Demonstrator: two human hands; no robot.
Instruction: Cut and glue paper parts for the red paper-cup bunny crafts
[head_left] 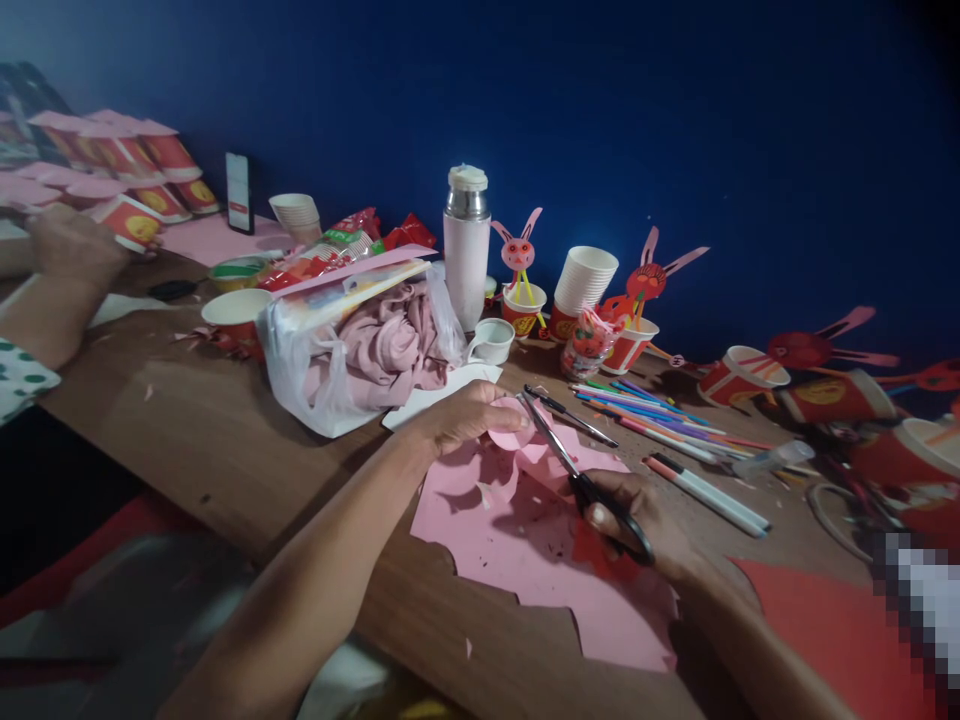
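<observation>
My left hand (461,415) pinches a small round piece of pink paper (510,428) just above the wooden table. My right hand (637,525) is closed round the black handles of a pair of scissors (559,450), whose open blades reach up to that pink piece. Under both hands lies a large pink paper sheet (525,560) with scalloped cut-outs along its edges.
A plastic bag of pink cloth (360,350), a white flask (465,245), stacked paper cups (585,275), rabbit-decorated red cups (521,300) and several coloured pens (645,410) crowd the back. Red paper (817,620) lies at right. Another person's hand (71,245) works at far left among red cups.
</observation>
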